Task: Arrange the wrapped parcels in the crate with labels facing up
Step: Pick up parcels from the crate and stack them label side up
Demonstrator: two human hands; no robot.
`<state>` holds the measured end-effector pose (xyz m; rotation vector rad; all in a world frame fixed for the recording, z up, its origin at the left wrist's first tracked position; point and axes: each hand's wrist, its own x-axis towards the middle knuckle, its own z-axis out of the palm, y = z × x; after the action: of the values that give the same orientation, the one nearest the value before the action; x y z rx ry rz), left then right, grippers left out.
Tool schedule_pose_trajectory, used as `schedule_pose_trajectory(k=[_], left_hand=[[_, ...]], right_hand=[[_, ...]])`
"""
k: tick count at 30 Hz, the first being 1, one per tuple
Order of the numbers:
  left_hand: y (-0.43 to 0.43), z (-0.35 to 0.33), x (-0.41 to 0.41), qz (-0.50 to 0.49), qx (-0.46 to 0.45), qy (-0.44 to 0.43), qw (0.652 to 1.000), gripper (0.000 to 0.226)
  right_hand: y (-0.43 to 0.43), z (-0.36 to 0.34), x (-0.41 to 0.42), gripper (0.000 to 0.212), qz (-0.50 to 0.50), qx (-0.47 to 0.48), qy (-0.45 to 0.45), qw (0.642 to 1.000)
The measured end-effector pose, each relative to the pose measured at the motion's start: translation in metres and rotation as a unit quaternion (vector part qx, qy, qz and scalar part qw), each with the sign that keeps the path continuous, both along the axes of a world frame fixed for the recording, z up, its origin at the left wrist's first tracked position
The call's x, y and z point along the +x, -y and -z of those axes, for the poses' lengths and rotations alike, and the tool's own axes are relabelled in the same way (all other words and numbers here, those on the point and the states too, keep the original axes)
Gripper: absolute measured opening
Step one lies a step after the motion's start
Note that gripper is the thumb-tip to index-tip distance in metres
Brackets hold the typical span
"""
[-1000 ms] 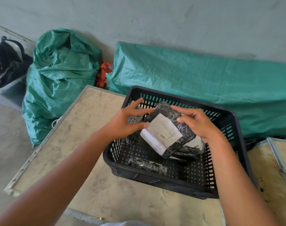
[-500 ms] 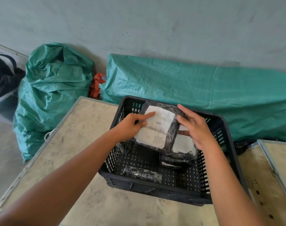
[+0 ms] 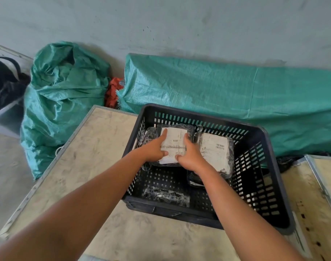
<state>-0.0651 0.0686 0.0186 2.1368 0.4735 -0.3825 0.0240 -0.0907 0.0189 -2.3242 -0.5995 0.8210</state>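
1. Both hands are down inside the black crate [image 3: 270,189], holding one wrapped parcel [image 3: 175,146] between them.
2. Left hand [image 3: 154,149] lies along the left side of that parcel, with the first finger stretched out on the white label [image 3: 175,141] and the thumb pressed on the near edge.
3. Right hand [image 3: 190,154] grips the right side of the same parcel, fingers curled over the edge and thumb on the label.
4. That parcel sits at the back of the crate, near the far wall, and its label faces up.
5. A second parcel [image 3: 215,151] lies just beside it, to the right in the crate, and its label faces up too.
6. A dark wrapped parcel [image 3: 148,137] peeks out at the back left corner of the crate, partly under the held one.
7. Another dark parcel [image 3: 194,180] lies under the right wrist, mostly hidden.
8. A long thin wrapped parcel [image 3: 166,196] lies along the near wall of the crate, and I cannot see a label on it.
9. The crate stands on a pale table [image 3: 96,159].
10. Behind the crate lies a long green sack [image 3: 226,95] against the gray wall [image 3: 160,25].
11. A bunched green sack [image 3: 64,98] stands to the far left of the crate, with something red [image 3: 112,93] between the two sacks.
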Motion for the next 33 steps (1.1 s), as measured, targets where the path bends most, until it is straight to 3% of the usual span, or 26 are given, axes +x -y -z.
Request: schedule_pose_trajectory(k=[12,22,28,33], left_hand=[[-0.002,0.014,0.013,0.112,0.098,-0.067,0.987,0.120],[0.016,0.032,0.029,0.079,0.113,-0.139,0.981,0.115],[0.009,0.032,0.029,0.078,0.127,-0.106,0.983,0.120],[0.016,0.035,0.033,0.089,0.193,-0.120,0.970,0.123]], right_hand=[[-0.003,0.020,-0.003,0.105,0.039,-0.042,-0.024,0.998],[-0.019,0.031,-0.003,0.114,0.040,-0.108,-0.052,0.992],[-0.012,0.045,-0.002,0.109,0.020,-0.099,-0.028,0.995],[-0.017,0.044,-0.009,0.115,-0.001,-0.102,-0.041,0.994]])
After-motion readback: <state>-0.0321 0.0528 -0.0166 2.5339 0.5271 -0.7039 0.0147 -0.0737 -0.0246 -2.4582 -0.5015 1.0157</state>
